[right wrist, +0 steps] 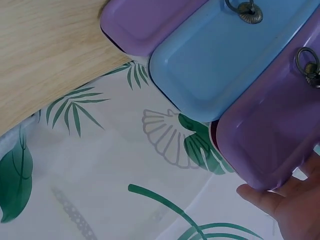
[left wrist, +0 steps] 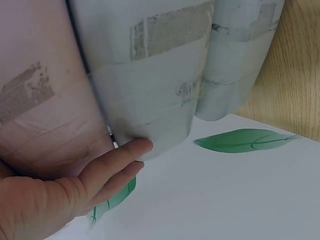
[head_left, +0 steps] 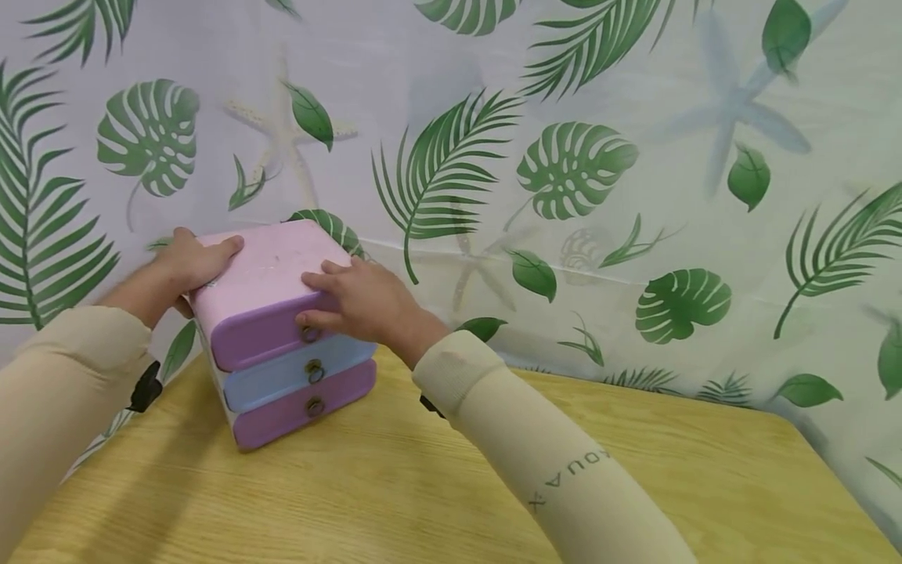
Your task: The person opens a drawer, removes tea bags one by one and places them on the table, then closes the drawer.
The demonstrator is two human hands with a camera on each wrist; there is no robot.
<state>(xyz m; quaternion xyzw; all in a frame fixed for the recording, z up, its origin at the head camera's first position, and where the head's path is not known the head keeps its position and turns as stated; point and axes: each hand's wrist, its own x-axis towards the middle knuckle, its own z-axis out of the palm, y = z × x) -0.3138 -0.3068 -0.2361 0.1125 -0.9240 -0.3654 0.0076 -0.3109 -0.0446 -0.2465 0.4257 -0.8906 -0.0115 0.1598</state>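
Note:
A small chest of drawers (head_left: 264,270) with a pink top stands at the left of the wooden table. Its fronts are a purple top drawer (head_left: 247,337), a blue middle drawer (head_left: 282,381) and a purple bottom drawer (head_left: 282,419), each with a metal ring pull. My left hand (head_left: 185,262) lies at the chest's left edge, thumb on the top. In the left wrist view its fairly straight fingers (left wrist: 115,162) touch the taped side. My right hand (head_left: 366,301) rests spread at the front right corner, thumb across the purple front beside the ring pull (head_left: 310,333).
The wooden table (head_left: 451,486) extends right and toward me. Behind it hangs a white cloth (head_left: 451,63) printed with green leaves and starfish. Dark wrist straps (head_left: 146,388) show beneath the cream sleeves (head_left: 564,454).

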